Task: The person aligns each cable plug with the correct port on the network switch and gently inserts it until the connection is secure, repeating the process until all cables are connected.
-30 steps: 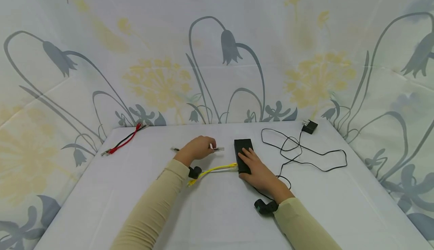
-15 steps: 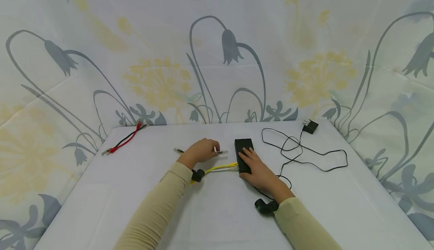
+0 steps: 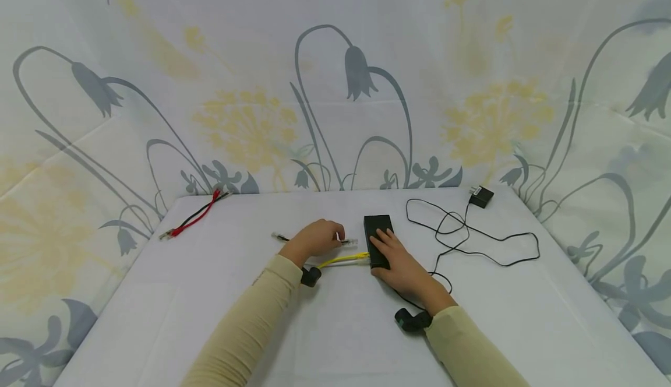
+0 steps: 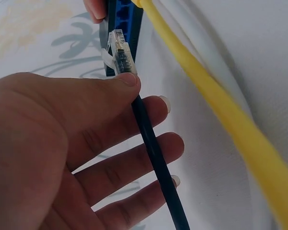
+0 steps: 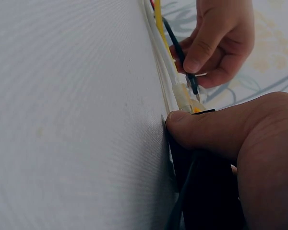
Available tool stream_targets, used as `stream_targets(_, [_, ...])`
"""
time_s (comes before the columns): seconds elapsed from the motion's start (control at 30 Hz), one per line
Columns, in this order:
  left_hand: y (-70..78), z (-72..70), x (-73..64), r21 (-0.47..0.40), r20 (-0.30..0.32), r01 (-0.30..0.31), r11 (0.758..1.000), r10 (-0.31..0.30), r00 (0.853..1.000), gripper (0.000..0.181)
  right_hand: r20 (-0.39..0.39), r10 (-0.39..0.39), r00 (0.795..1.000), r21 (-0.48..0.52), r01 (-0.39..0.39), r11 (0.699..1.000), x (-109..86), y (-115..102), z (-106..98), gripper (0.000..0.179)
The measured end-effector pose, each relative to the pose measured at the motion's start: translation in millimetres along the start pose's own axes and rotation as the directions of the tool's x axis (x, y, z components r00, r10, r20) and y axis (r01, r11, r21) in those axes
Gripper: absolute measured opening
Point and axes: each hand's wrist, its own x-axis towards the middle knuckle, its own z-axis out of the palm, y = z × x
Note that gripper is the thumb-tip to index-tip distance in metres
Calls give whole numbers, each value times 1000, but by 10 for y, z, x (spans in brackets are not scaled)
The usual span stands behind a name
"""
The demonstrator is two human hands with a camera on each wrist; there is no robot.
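My left hand [image 3: 317,238] pinches a black Ethernet cable [image 4: 153,148] between thumb and index finger, just behind its clear plug [image 4: 119,48]. The other fingers spread loosely behind the cable. In the left wrist view the plug points at the blue ports [image 4: 122,17] of a black network switch [image 3: 376,222]; from the head view it is a short way left of the box. My right hand [image 3: 399,267] holds the switch, fingers over its top and thumb [image 5: 182,127] at its near edge. A yellow cable [image 3: 341,259] and a white cable [image 4: 230,81] run into the switch.
On the right lies a power adapter [image 3: 481,196] with its looped black cord [image 3: 498,239]. Red and black cables [image 3: 196,217] lie at the back left of the white table [image 3: 335,340]. Behind the table hangs a flowered curtain [image 3: 251,130].
My left hand has moved right and slightly nearer to me, bringing the black cable's plug closer to the switch. The right hand stays on the switch.
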Motion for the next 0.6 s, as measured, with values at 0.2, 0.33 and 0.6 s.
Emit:
stream_targets(0.2, [14,31,-5,-14,5,9,1000,-9,1000,18,3,7,1000,-7,-7,1000,4,-5,10,72])
stream_targets(0.33, [28,53,-13,-27,-3,-7,1000,7,1000,19,-2,3,1000,-10,-3,1000,6,-1,18,72])
stream_targets(0.6, [75,79,-32,-1,-23,-34,999,34,999,18,-6,-5,1000,-12,5,1000,1,0,10,72])
